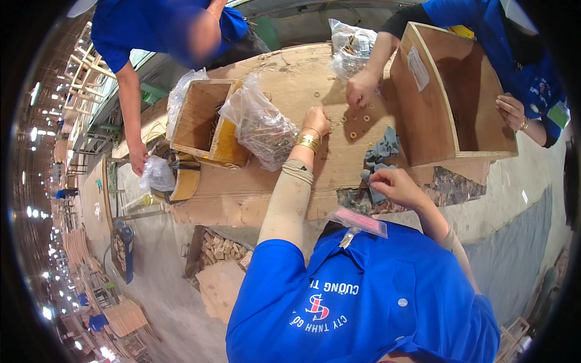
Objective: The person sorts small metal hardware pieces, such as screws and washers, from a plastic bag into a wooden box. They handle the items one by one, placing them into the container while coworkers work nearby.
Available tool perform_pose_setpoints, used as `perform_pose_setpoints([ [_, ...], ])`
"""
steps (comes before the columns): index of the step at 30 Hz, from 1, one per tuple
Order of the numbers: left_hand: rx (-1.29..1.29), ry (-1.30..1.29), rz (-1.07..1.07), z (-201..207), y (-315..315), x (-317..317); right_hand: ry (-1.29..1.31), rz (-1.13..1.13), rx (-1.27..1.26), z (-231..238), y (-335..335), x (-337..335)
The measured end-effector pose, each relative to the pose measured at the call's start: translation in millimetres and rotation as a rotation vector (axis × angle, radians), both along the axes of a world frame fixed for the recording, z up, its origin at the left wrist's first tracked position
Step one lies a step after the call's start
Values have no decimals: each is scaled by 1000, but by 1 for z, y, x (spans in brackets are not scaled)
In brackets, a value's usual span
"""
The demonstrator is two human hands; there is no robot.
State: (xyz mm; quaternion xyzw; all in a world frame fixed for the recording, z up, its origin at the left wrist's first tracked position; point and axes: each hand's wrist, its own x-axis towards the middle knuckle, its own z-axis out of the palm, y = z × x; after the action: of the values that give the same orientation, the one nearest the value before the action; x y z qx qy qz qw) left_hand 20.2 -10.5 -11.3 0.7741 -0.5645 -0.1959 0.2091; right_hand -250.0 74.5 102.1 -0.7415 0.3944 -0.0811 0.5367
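My left hand [316, 123] reaches forward over the cardboard-covered table [345, 160], its fingers curled together and their tips hidden. Left of its wrist lies a clear plastic bag of screws [263, 127]. Several small ring-shaped pieces [353, 135] lie scattered to the right of that hand. My right hand [398, 186] is nearer to me, thumb and fingers drawn together over a crumpled grey cloth [384, 148]. Anything between those fingertips is too small or hidden to make out.
An open wooden box [423, 115] stands at right, steadied by a co-worker's hand [511, 112]; that person's other hand [361, 89] is above the rings. A smaller wooden box [200, 115] stands at left. Another person's hand [139, 158] touches a plastic bag [158, 174].
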Motion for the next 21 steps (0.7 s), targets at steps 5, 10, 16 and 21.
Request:
perform_pose_setpoints([
  [5,180,270,-179,27,5,9,79,-161,-562,-25,-29,2],
  [10,235,5,-326,28,20,4,360,34,-562,-38,-53,13],
  [16,129,-217,-300,18,30,-8,604,115,-514,-26,-62,2],
  [21,147,-195,-286,19,30,-13,513,-1,-530,-35,-87,29],
])
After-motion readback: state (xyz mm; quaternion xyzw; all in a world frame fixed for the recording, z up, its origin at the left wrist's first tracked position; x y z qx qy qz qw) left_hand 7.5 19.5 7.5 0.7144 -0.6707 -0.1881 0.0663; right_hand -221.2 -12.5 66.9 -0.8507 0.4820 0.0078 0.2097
